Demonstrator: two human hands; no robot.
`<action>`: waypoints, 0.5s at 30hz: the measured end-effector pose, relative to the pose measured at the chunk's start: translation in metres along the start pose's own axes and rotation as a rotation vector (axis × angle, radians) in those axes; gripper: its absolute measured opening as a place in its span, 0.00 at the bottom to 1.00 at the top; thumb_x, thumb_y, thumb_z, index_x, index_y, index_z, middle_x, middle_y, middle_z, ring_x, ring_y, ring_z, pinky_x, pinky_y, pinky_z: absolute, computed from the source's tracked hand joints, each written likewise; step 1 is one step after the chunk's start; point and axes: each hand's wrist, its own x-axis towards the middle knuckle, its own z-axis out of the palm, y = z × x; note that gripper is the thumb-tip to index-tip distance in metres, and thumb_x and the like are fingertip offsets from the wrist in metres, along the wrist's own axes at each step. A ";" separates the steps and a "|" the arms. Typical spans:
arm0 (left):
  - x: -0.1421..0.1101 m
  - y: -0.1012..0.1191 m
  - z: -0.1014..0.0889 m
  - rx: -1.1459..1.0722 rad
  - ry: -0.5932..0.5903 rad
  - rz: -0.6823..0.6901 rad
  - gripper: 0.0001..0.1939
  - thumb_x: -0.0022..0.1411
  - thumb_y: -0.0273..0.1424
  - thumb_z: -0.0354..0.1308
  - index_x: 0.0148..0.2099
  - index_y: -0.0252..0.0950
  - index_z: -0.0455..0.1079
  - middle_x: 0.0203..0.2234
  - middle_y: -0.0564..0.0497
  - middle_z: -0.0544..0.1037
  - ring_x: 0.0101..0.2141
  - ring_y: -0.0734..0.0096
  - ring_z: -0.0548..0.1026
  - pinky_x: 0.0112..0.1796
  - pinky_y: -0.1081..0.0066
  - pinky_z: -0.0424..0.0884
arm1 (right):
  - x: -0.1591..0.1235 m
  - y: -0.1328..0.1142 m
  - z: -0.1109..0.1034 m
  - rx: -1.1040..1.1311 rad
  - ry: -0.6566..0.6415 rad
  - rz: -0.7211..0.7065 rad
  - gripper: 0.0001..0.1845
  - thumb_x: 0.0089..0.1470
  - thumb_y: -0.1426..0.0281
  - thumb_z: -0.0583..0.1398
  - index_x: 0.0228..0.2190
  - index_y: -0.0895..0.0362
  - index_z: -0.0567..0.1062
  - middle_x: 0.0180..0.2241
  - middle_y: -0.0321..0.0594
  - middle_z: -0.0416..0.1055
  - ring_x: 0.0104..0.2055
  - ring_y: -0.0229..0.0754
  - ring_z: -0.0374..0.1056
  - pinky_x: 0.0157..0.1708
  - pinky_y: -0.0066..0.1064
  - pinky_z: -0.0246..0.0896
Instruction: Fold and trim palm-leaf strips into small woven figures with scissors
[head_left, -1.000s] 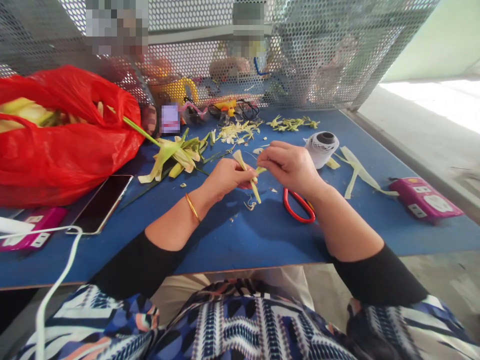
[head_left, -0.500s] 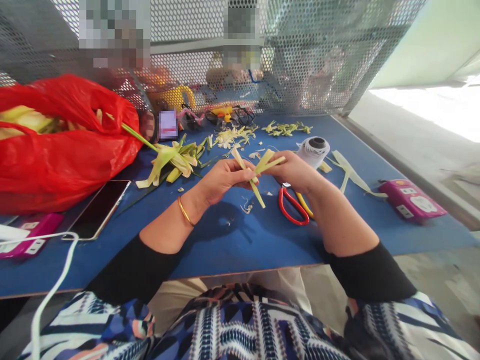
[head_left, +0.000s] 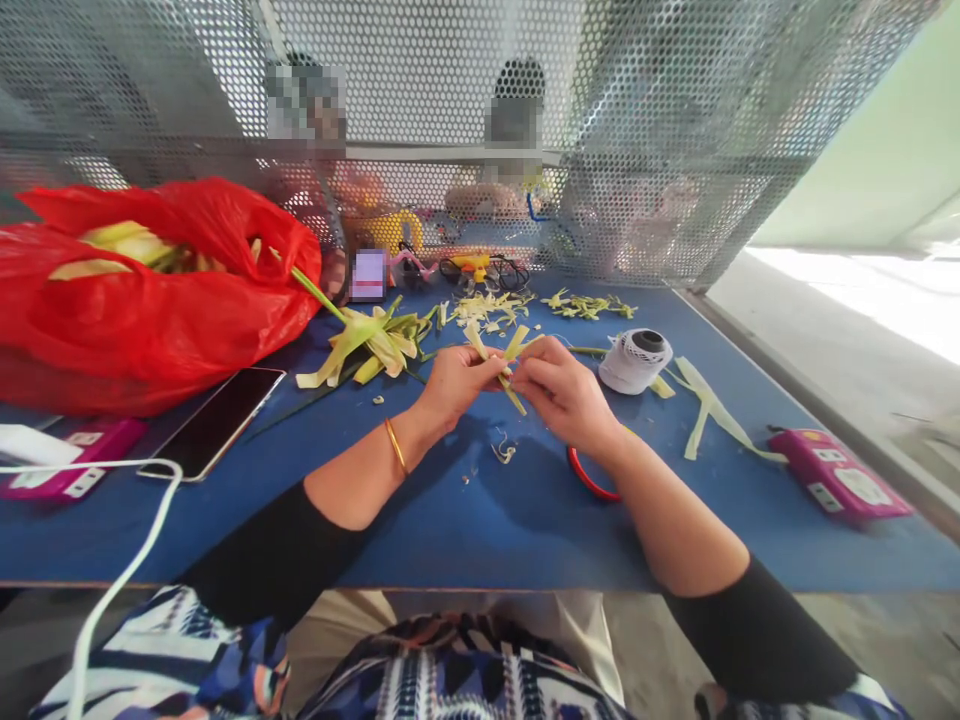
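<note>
Several pale green-yellow husk strips [head_left: 516,343] cross one another above the table. My left hand [head_left: 454,388] pinches them where they cross, thumb on top, and a gold bangle circles that wrist. My right hand [head_left: 566,392] is closed, its fingertips close against the right side of the crossing; whether they grip a strip or a thread is hidden. Under my right forearm lie scissors, whose red handle [head_left: 589,482] shows in part. A spool of white thread [head_left: 626,368] stands just beyond my right hand. Curly scraps [head_left: 504,450] rest below the strips.
A red plastic bag [head_left: 225,335] of husks fills the left side, near loose husks [head_left: 382,348]. Cut pieces [head_left: 487,312] and small knotted pieces [head_left: 589,304] lie behind. A phone [head_left: 217,425], magenta boxes [head_left: 836,478] and a perforated metal screen [head_left: 637,210] surround the work.
My right hand has turned and drawn nearer, its fingers now closed below the strips' right-hand ends. My left hand keeps hold of the crossing. The camera view has tilted up slightly.
</note>
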 end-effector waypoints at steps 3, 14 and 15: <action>0.000 0.002 -0.002 0.008 -0.055 -0.023 0.03 0.51 0.28 0.67 0.28 0.33 0.77 0.22 0.53 0.78 0.25 0.74 0.75 0.34 0.72 0.72 | 0.004 0.004 0.003 0.365 0.033 0.140 0.15 0.61 0.59 0.55 0.27 0.54 0.69 0.34 0.42 0.71 0.34 0.40 0.66 0.33 0.32 0.61; 0.003 -0.003 -0.003 0.056 0.004 -0.008 0.01 0.49 0.25 0.65 0.27 0.32 0.76 0.19 0.53 0.76 0.23 0.75 0.72 0.30 0.72 0.71 | -0.003 -0.014 0.007 0.264 -0.082 0.052 0.13 0.62 0.67 0.54 0.25 0.53 0.64 0.24 0.33 0.64 0.27 0.36 0.58 0.31 0.29 0.57; 0.003 -0.003 -0.003 0.087 -0.012 -0.001 0.01 0.48 0.24 0.65 0.27 0.32 0.76 0.19 0.54 0.76 0.22 0.75 0.72 0.30 0.73 0.71 | -0.004 -0.015 0.005 0.250 -0.083 0.046 0.12 0.62 0.67 0.54 0.26 0.54 0.65 0.24 0.34 0.65 0.27 0.36 0.59 0.32 0.30 0.58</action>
